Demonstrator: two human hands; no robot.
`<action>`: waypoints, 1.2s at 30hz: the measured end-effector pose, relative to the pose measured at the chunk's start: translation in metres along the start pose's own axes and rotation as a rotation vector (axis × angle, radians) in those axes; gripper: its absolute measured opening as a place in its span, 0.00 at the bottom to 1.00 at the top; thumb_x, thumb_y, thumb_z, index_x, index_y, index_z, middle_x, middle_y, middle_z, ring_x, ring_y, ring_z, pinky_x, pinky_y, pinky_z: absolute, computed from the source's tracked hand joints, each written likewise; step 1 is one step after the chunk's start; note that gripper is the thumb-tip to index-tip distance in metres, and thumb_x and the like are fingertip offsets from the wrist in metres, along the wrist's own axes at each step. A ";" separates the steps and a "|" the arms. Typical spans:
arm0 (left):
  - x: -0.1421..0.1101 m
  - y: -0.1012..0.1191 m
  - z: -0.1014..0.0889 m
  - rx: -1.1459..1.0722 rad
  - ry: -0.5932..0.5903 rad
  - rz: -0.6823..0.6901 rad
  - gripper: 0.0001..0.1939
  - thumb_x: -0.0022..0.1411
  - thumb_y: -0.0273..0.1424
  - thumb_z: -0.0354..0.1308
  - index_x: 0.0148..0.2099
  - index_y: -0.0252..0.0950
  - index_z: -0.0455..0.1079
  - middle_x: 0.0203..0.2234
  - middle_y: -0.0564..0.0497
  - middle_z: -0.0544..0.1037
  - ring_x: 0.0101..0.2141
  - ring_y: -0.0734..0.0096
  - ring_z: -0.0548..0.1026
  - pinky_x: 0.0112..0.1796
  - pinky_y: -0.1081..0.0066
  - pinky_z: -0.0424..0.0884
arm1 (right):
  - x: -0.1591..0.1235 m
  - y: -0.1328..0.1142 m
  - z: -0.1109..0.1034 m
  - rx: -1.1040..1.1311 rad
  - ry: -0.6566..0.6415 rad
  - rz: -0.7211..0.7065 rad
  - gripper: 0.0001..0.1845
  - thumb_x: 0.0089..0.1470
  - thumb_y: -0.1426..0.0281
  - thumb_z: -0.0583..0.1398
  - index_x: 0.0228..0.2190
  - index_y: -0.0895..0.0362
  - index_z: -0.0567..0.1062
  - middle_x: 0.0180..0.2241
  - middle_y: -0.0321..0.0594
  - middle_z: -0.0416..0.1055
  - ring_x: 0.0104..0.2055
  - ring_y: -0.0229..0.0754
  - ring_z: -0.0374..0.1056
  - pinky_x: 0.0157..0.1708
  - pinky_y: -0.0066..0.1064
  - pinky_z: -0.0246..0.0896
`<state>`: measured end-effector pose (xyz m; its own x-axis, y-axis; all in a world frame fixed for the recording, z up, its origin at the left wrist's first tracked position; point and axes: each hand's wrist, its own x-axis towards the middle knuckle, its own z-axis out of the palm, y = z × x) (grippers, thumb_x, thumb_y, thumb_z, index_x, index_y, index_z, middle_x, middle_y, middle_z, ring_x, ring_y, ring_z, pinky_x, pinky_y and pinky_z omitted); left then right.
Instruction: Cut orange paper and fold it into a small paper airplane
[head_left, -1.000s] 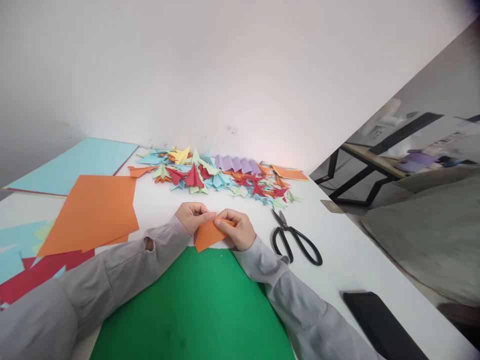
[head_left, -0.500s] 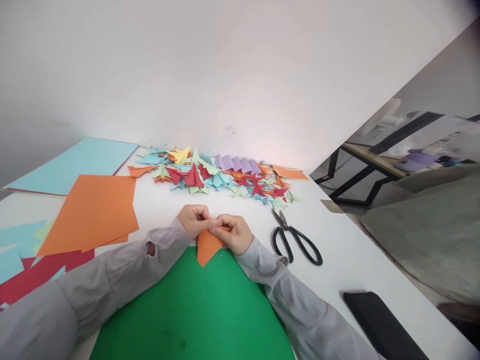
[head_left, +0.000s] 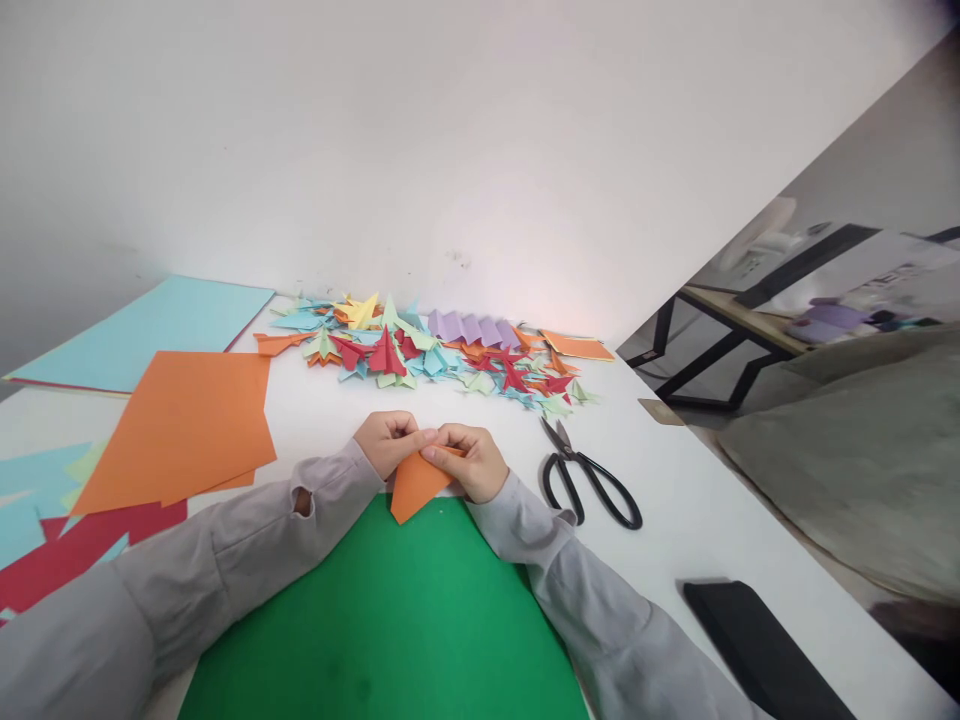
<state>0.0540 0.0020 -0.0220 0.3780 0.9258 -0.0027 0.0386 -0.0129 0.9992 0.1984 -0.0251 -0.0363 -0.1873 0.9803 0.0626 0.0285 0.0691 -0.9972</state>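
Behind everything rises a white wall [head_left: 450, 130], and against it stands a white table [head_left: 675, 500]. Spread over the near middle of the tabletop is a green sheet [head_left: 382, 610], flanked by the grey sleeves [head_left: 255, 535] of both forearms. Toward the far left corner lie stacked light-blue sheets [head_left: 150, 335]; nearer, orange sheets [head_left: 191, 420] overlap one another. Along the wall stretches a long heap of small folded paper pieces [head_left: 386, 355] in red, orange, yellow, pale green and blue, with a pleated purple strip [head_left: 472, 328] at its back. Red paper [head_left: 97, 545] lies among pale scraps by the left sleeve. On the right is a flat black object [head_left: 757, 640], too plain to identify; farther off, black-handled scissors [head_left: 574, 456] rest with their blades slightly apart. The left hand [head_left: 388, 442] and right hand [head_left: 476, 465] meet at the fingertips, both pinching the upper edge of a small folded orange paper [head_left: 415, 488]. It points downward between them, its tip overlapping the green sheet's far edge in view.
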 end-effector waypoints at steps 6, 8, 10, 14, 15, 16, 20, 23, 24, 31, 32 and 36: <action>0.004 -0.008 -0.003 -0.078 -0.056 -0.018 0.24 0.40 0.47 0.62 0.15 0.34 0.56 0.08 0.60 0.57 0.12 0.84 0.53 0.15 0.78 0.47 | -0.001 -0.003 0.002 -0.049 0.013 0.008 0.21 0.36 0.57 0.65 0.13 0.58 0.63 0.12 0.28 0.55 0.16 0.29 0.48 0.17 0.24 0.41; 0.004 -0.011 -0.003 -0.112 -0.044 -0.023 0.24 0.42 0.46 0.62 0.16 0.34 0.56 0.08 0.60 0.58 0.12 0.84 0.54 0.15 0.78 0.47 | -0.001 -0.004 0.002 -0.060 0.026 0.009 0.23 0.36 0.57 0.65 0.11 0.58 0.61 0.11 0.27 0.52 0.15 0.28 0.46 0.16 0.24 0.39; 0.004 -0.011 -0.003 -0.128 -0.016 -0.021 0.23 0.43 0.46 0.61 0.16 0.34 0.57 0.08 0.60 0.59 0.12 0.84 0.54 0.14 0.78 0.47 | -0.001 -0.004 0.002 -0.055 0.025 0.012 0.23 0.36 0.57 0.64 0.11 0.58 0.61 0.11 0.26 0.51 0.15 0.28 0.45 0.16 0.24 0.38; 0.002 -0.005 -0.002 -0.154 0.043 -0.023 0.23 0.41 0.46 0.63 0.15 0.33 0.58 0.08 0.60 0.59 0.12 0.85 0.54 0.14 0.79 0.48 | 0.000 -0.002 0.000 -0.026 0.021 0.002 0.22 0.36 0.57 0.64 0.11 0.58 0.62 0.11 0.27 0.52 0.15 0.28 0.46 0.17 0.25 0.38; 0.002 -0.004 -0.002 -0.169 0.053 -0.028 0.23 0.40 0.46 0.63 0.16 0.33 0.58 0.08 0.60 0.59 0.11 0.85 0.54 0.13 0.79 0.48 | 0.000 -0.002 0.000 -0.020 0.027 -0.001 0.22 0.37 0.57 0.64 0.11 0.58 0.62 0.11 0.27 0.52 0.16 0.28 0.46 0.17 0.25 0.39; 0.002 -0.002 -0.002 -0.178 0.060 -0.035 0.23 0.39 0.46 0.64 0.16 0.33 0.58 0.08 0.60 0.59 0.11 0.85 0.54 0.13 0.79 0.48 | 0.000 -0.002 0.000 -0.016 0.035 -0.003 0.22 0.37 0.57 0.64 0.12 0.58 0.62 0.11 0.27 0.53 0.16 0.28 0.47 0.17 0.25 0.39; 0.003 -0.002 -0.003 -0.186 0.079 -0.045 0.25 0.37 0.46 0.65 0.15 0.34 0.56 0.07 0.61 0.59 0.11 0.86 0.53 0.12 0.79 0.47 | -0.001 -0.003 0.001 -0.025 0.042 0.005 0.22 0.37 0.56 0.64 0.12 0.58 0.63 0.12 0.28 0.54 0.16 0.29 0.47 0.18 0.25 0.40; 0.004 -0.005 -0.003 -0.196 0.055 -0.060 0.25 0.38 0.47 0.64 0.16 0.34 0.56 0.07 0.61 0.58 0.10 0.86 0.53 0.12 0.79 0.47 | -0.002 -0.005 0.002 -0.004 -0.001 0.034 0.19 0.38 0.56 0.64 0.17 0.59 0.68 0.15 0.30 0.60 0.18 0.30 0.51 0.19 0.25 0.44; 0.003 -0.005 -0.003 -0.194 0.046 -0.060 0.24 0.38 0.47 0.63 0.16 0.34 0.56 0.07 0.61 0.59 0.10 0.85 0.53 0.12 0.79 0.47 | -0.002 -0.005 0.002 0.010 -0.021 0.043 0.19 0.38 0.56 0.64 0.19 0.59 0.70 0.16 0.31 0.62 0.19 0.31 0.53 0.19 0.25 0.46; 0.001 -0.004 -0.002 -0.156 0.009 -0.007 0.21 0.35 0.41 0.67 0.18 0.32 0.62 0.10 0.58 0.64 0.14 0.84 0.59 0.16 0.80 0.54 | 0.000 0.001 -0.003 0.089 -0.040 0.033 0.17 0.37 0.58 0.65 0.20 0.59 0.70 0.18 0.32 0.65 0.21 0.32 0.57 0.22 0.26 0.50; 0.002 -0.005 -0.002 -0.167 -0.002 0.002 0.20 0.34 0.40 0.68 0.18 0.31 0.63 0.11 0.58 0.65 0.14 0.84 0.60 0.16 0.80 0.55 | 0.000 0.001 -0.003 0.082 -0.035 0.027 0.17 0.37 0.58 0.65 0.20 0.59 0.70 0.18 0.32 0.64 0.20 0.32 0.56 0.22 0.25 0.50; 0.004 -0.008 -0.002 -0.162 -0.040 0.006 0.20 0.32 0.38 0.68 0.16 0.32 0.61 0.10 0.59 0.64 0.14 0.85 0.58 0.16 0.80 0.52 | -0.001 -0.001 -0.003 0.026 -0.023 0.009 0.17 0.36 0.58 0.65 0.18 0.59 0.69 0.16 0.31 0.62 0.20 0.31 0.54 0.21 0.25 0.47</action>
<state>0.0529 0.0066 -0.0296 0.4145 0.9100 0.0052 -0.1121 0.0454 0.9927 0.2012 -0.0257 -0.0354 -0.2092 0.9764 0.0528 0.0046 0.0549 -0.9985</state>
